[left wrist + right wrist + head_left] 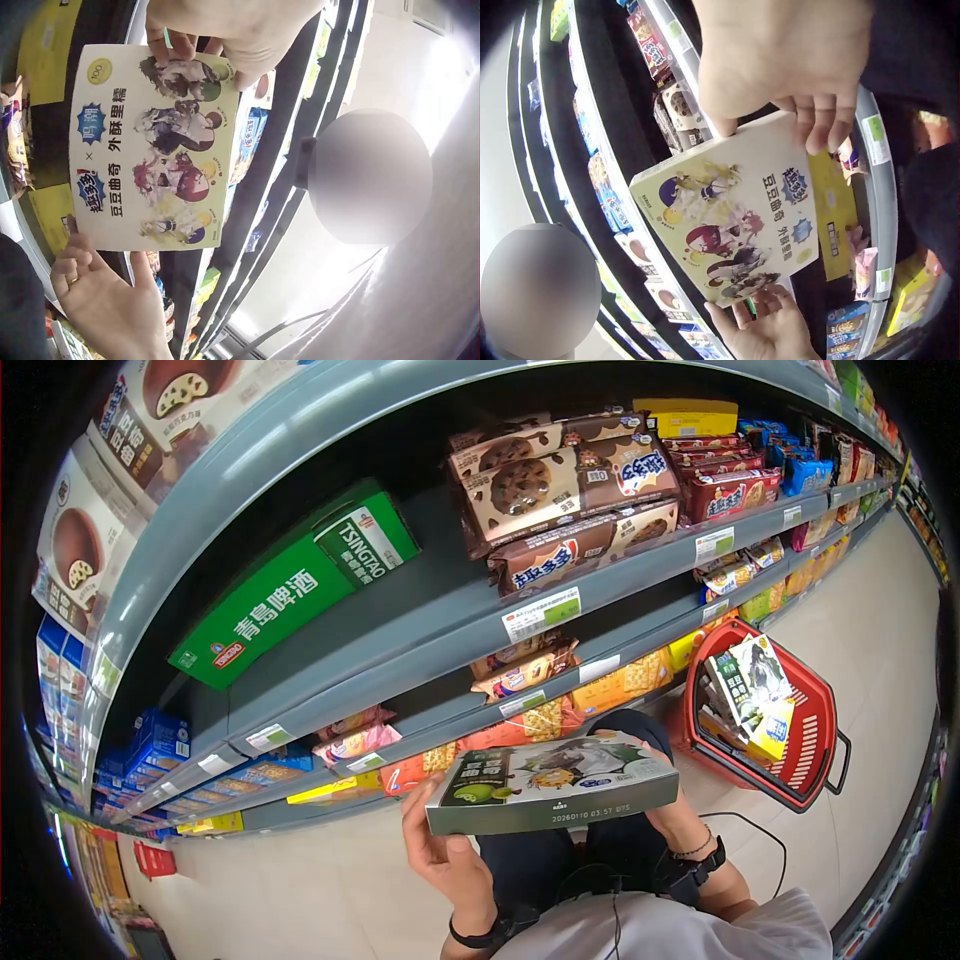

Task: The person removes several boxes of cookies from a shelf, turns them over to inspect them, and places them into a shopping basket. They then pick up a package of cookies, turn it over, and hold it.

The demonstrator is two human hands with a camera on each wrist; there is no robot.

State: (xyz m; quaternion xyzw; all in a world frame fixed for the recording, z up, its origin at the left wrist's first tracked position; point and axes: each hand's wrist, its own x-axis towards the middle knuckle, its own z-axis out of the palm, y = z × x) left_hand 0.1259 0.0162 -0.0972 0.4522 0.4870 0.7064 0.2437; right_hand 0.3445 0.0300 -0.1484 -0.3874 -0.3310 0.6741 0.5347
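A flat green-and-white box (550, 775), printed with drawn figures, is held level between both hands, its dark green side towards the wearer in the head view. My left hand (450, 865) grips its left end, thumb on the near side. My right hand (675, 815) holds the right end, its fingertips partly hidden there. The box's pale face (150, 150) shows in the left wrist view, between the left hand (240, 34) above and the right hand (112, 304) below. In the right wrist view the right hand (784, 60) and left hand (769, 326) hold opposite ends.
A red basket (690, 705) with several boxes (765, 685) stands on the floor at the right. Ahead, shelves (400, 630) carry a green carton (270, 605), brown cookie packs (570, 480) and other packets. A small red basket (154, 860) lies far left.
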